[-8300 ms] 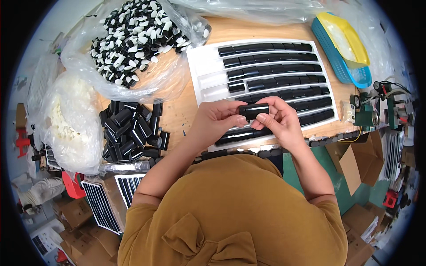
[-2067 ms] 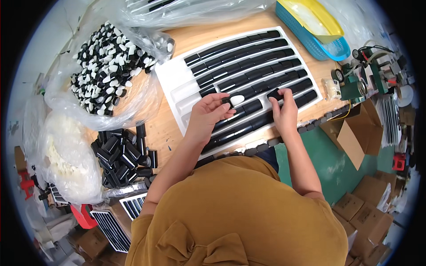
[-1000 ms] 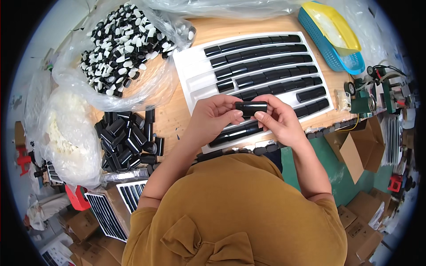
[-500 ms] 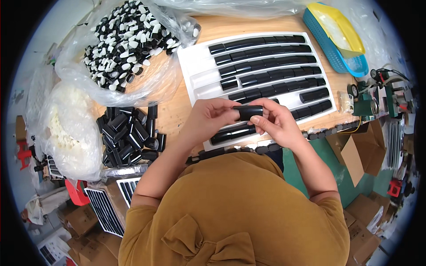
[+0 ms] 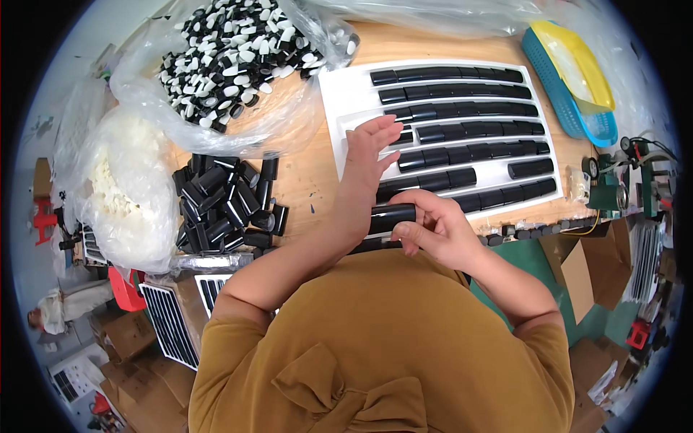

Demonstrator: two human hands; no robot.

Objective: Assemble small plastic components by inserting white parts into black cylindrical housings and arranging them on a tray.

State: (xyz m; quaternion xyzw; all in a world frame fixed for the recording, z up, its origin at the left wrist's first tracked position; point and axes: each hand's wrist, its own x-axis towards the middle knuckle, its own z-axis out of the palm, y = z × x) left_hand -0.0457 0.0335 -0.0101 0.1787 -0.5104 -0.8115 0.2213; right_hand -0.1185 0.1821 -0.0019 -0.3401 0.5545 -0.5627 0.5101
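My right hand (image 5: 442, 229) grips a short, glossy black tube (image 5: 392, 216) by its right end, between thumb and fingers. My left hand (image 5: 366, 162) is raised upright with its fingers stretched and apart. The heel of its palm lies at the tube's left end and seems to press on it, hiding that end. Beneath and beyond both hands lies a white tray (image 5: 343, 90) whose long slots hold rows of similar black tubes (image 5: 469, 130). A gap shows in one row beside a lone tube (image 5: 530, 168) at the right.
Left of the tray is a heap of loose black tubes (image 5: 231, 206). Behind it, small black and white caps (image 5: 238, 61) spill from a clear plastic bag (image 5: 137, 94). Another clear bag (image 5: 126, 216) holds pale pieces. Blue (image 5: 556, 90) and yellow (image 5: 603, 90) baskets stand back right, near a green device (image 5: 603, 195).
My left hand has let go of the tube's end and opened, fingers rising, its palm heel now at that end. My right hand still grips the tube, slightly lower. The whole view has shifted.
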